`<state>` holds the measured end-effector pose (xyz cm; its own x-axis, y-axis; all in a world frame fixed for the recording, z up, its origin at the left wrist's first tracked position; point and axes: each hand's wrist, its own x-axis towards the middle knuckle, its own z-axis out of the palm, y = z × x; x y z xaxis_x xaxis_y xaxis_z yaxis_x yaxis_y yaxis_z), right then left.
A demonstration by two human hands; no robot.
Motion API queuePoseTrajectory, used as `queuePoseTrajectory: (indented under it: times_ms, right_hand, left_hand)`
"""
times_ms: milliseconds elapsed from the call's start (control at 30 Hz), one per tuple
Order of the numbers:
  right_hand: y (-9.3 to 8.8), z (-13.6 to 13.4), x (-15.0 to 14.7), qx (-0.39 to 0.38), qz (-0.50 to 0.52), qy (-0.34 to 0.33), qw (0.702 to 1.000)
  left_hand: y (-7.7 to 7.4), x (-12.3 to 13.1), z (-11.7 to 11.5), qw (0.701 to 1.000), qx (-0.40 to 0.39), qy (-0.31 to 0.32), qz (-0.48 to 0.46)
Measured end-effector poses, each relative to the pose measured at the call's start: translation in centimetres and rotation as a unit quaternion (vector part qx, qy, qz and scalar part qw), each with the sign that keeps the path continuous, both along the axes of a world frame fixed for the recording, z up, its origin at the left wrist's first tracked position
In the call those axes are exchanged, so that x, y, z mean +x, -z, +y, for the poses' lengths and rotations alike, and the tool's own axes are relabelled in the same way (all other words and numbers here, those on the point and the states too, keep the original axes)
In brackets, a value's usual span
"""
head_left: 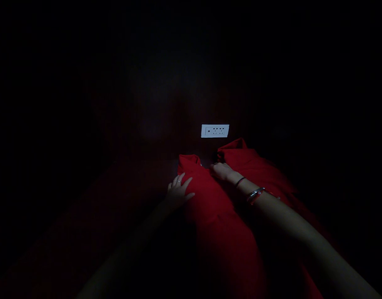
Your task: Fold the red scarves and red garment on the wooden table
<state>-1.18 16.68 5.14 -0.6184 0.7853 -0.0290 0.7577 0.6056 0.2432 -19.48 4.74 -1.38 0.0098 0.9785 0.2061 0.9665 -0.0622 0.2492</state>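
A long red cloth bundle (pixel 214 199) runs from the centre down toward the bottom of the view. My left hand (pixel 179 192), with a ring on one finger, lies against its left side with the fingers spread. On its right side, near the far end, is my right hand (pixel 221 170), with the fingers curled; whether they hold the cloth is hidden. A second red cloth piece (pixel 256 166) lies just right of my right hand and passes behind that forearm. Bracelets circle my right wrist.
A white socket plate (pixel 215 131) is on the dark upright surface beyond the cloth. Most of the surroundings are too dark to make out.
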Motion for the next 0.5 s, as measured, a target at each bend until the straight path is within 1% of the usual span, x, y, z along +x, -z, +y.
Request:
queuePoseTrajectory:
  times_ms: [33,100,133,167,200,300,367,433,500]
  right_hand:
    - [-0.2,-0.7,0.2,0.044,0.015,-0.004,0.999]
    - [-0.4,-2.3,0.7,0.133,0.047,-0.015,0.990]
    - [-0.3,-3.2,1.0,0.158,0.059,-0.016,0.986]
    - [-0.2,-4.2,1.4,0.155,0.067,-0.012,0.986]
    - [0.1,-5.1,1.7,0.129,0.070,-0.001,0.989]
    - [0.9,-7.1,2.4,-0.002,0.066,0.028,0.997]
    - [1.2,-7.5,2.5,-0.053,0.063,0.029,0.996]
    - [1.0,-7.3,2.4,-0.045,0.066,0.019,0.997]
    - [0.5,-6.7,2.4,-0.004,0.070,0.006,0.998]
  left_hand:
    - [0.3,0.1,-0.1,1.000,-0.024,0.011,0.012]
    - [1.0,0.1,-0.1,0.997,-0.071,0.015,0.016]
    - [1.2,-0.1,0.0,0.996,-0.090,0.013,0.013]
    - [1.4,-0.2,0.1,0.995,-0.103,0.012,0.011]
    - [1.6,-0.4,0.3,0.994,-0.112,0.014,0.010]
    - [1.7,-0.6,0.2,0.993,-0.118,0.014,0.007]
    - [1.5,-0.5,-0.2,0.995,-0.098,0.007,0.008]
    - [1.2,-0.1,-0.7,0.999,-0.052,0.004,0.017]
    - [0.6,0.4,-1.2,1.000,0.004,0.000,0.027]
